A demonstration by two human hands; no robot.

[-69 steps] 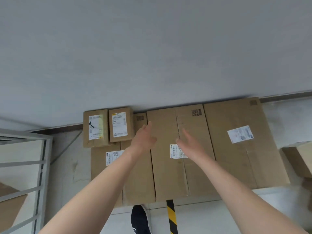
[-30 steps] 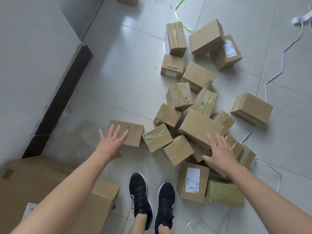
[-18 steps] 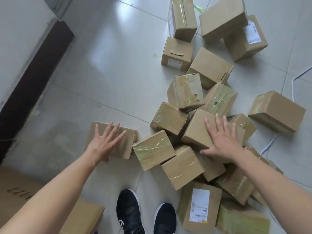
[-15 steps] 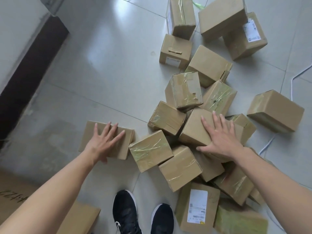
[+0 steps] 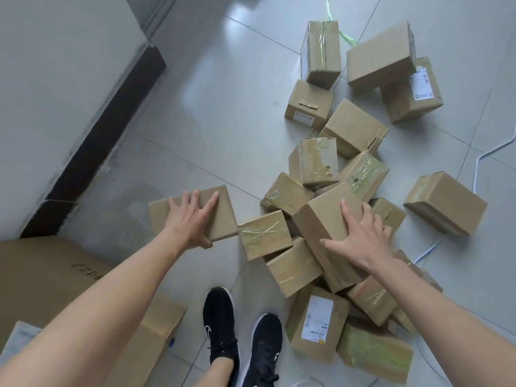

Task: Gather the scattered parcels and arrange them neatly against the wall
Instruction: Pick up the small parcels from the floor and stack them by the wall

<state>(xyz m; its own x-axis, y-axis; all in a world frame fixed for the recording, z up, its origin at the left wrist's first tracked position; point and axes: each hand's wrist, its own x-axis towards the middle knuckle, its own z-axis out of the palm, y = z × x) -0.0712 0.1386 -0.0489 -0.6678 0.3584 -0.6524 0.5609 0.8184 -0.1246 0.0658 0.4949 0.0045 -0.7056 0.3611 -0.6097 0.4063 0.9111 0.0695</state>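
Observation:
Several brown cardboard parcels [image 5: 312, 160] lie in a loose heap on the tiled floor, right of centre. My left hand [image 5: 192, 219] lies on a flat parcel [image 5: 223, 219] that sits apart at the heap's left edge. Its fingers reach over the top and its thumb wraps the near edge. My right hand [image 5: 360, 238] grips a larger plain parcel [image 5: 321, 216] on top of the heap, tilted up, with fingers across the top and thumb on the side face. The grey wall [image 5: 55, 79] with a dark baseboard [image 5: 97, 141] runs along the left.
Large flat cartons [image 5: 42, 275] lie against the wall at the lower left. My black shoes [image 5: 220, 322] stand just left of the heap. A white cable [image 5: 480, 160] and a green cord [image 5: 343, 34] trail on the floor at right and top. A labelled parcel [image 5: 318, 322] lies near my feet.
I turned from the cartons at the wall to the heap and reached down. Both hands have settled on parcels; the right one's parcel has tilted up and shifted toward me.

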